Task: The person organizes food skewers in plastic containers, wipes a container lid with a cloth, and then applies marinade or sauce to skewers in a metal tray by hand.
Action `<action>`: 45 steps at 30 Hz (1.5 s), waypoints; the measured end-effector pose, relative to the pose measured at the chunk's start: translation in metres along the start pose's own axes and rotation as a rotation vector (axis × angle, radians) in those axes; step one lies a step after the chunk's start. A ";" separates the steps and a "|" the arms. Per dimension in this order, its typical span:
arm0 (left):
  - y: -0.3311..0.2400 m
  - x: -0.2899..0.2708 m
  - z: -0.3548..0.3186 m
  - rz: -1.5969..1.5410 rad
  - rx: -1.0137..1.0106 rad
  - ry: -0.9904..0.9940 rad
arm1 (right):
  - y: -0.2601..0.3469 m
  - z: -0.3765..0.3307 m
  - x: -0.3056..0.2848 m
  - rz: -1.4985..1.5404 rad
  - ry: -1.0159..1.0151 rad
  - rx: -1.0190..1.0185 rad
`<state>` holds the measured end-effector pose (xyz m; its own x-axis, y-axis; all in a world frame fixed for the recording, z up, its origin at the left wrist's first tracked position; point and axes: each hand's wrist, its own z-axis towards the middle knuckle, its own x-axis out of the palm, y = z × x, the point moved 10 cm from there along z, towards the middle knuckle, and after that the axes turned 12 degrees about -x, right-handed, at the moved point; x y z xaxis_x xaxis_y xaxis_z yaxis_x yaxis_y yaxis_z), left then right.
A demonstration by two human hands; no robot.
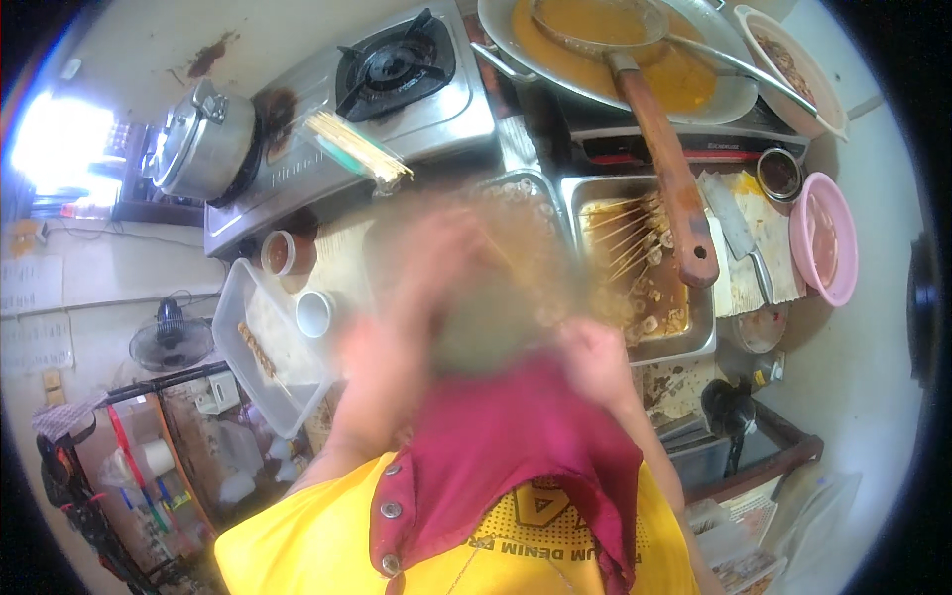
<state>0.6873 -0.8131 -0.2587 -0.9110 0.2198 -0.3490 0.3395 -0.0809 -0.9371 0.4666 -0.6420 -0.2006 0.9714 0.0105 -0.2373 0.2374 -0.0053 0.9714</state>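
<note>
Both my hands are smeared by motion over the middle of the counter. My left hand (pixel 443 253) reaches forward near a metal tray (pixel 540 183); a thin pale streak beside its fingers may be a skewer, but I cannot make it out. My right hand (pixel 592 349) is nearer my body, beside the corner of a second metal tray (pixel 706 322). In that tray, several skewers (pixel 620 233) with pale pieces lie in brown sauce. A blurred greenish-brown shape (pixel 496 322) lies between my hands. Left of them, a clear plastic container (pixel 238 297) holds one loaded skewer (pixel 256 349).
A bundle of bare sticks (pixel 357 144) lies by the gas stove (pixel 436 119), which carries a lidded pot (pixel 208 139). A wide pan (pixel 729 104) of orange-brown liquid supports a wooden-handled ladle (pixel 664 159). At right are a knife (pixel 734 223) and pink basin (pixel 828 238); at left, a white cup (pixel 315 312).
</note>
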 end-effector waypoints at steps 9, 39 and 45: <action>0.005 -0.001 0.000 -0.560 -0.368 -0.088 | -0.001 -0.001 -0.004 0.068 -0.063 -0.024; 0.017 0.033 -0.015 -0.316 -0.333 0.104 | 0.002 0.007 0.011 0.002 -0.060 -0.034; 0.001 0.041 -0.021 0.044 -0.088 0.117 | -0.001 0.010 0.010 0.058 -0.103 -0.077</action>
<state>0.6548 -0.7837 -0.2740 -0.8630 0.3305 -0.3820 0.4020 -0.0084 -0.9156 0.4766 -0.6517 -0.2038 0.9802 -0.0900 -0.1762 0.1830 0.0738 0.9803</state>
